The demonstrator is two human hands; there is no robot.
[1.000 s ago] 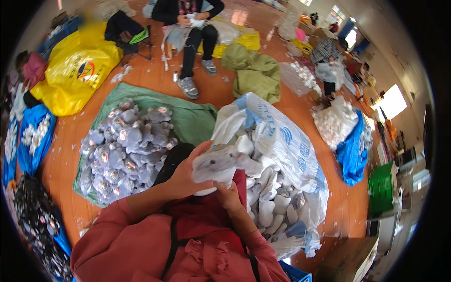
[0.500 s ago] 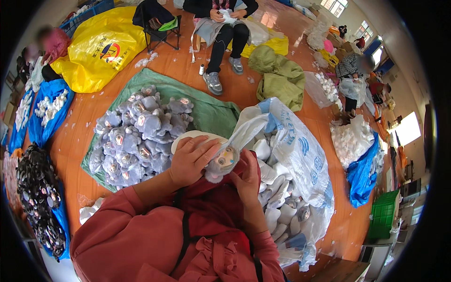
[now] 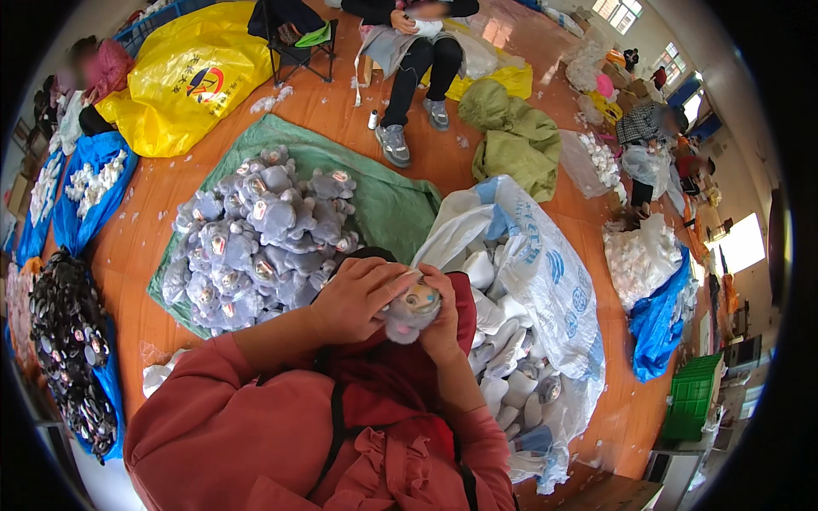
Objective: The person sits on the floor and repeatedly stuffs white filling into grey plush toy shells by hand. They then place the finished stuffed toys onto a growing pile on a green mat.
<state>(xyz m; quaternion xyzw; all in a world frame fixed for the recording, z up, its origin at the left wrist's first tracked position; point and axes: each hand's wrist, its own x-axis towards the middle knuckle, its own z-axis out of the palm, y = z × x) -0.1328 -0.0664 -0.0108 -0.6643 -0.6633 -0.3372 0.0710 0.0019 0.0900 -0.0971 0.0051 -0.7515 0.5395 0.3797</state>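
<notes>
1. Head view: an orange-brown floor (image 3: 128, 255), dotted with white scraps, runs beneath the whole scene.
2. A green sheet (image 3: 388, 200) is spread on it ahead of the wearer, with its far right part bare.
3. Beyond the sheet sits another person (image 3: 417, 72) in black trousers and grey shoes.
4. A yellow bag (image 3: 183, 64) lies flattened at the far left, beside a folding chair (image 3: 294, 60).
5. An open white bag (image 3: 532, 230) with blue print stands just right of the wearer's lap, filled with white and grey soft pieces (image 3: 511, 366).
6. A heap of grey toys (image 3: 247, 247) covers the near left part of the green sheet; a heap of black toys (image 3: 68, 341) lies at the left edge.
7. An olive sack (image 3: 515, 145) is crumpled beyond the white bag.
8. The left hand (image 3: 358, 298) is closed, back upward, its bent fingers gripping the left side of a grey plush toy (image 3: 409, 324). The right hand (image 3: 443, 319) curls around the toy's right side, gripping it too.
9. That toy sits between both hands, above the dark red apron (image 3: 383, 387), its doll-like face upward and partly covered by fingers.
10. A small white cylinder (image 3: 372, 119) stands near the seated person's shoe.
</notes>
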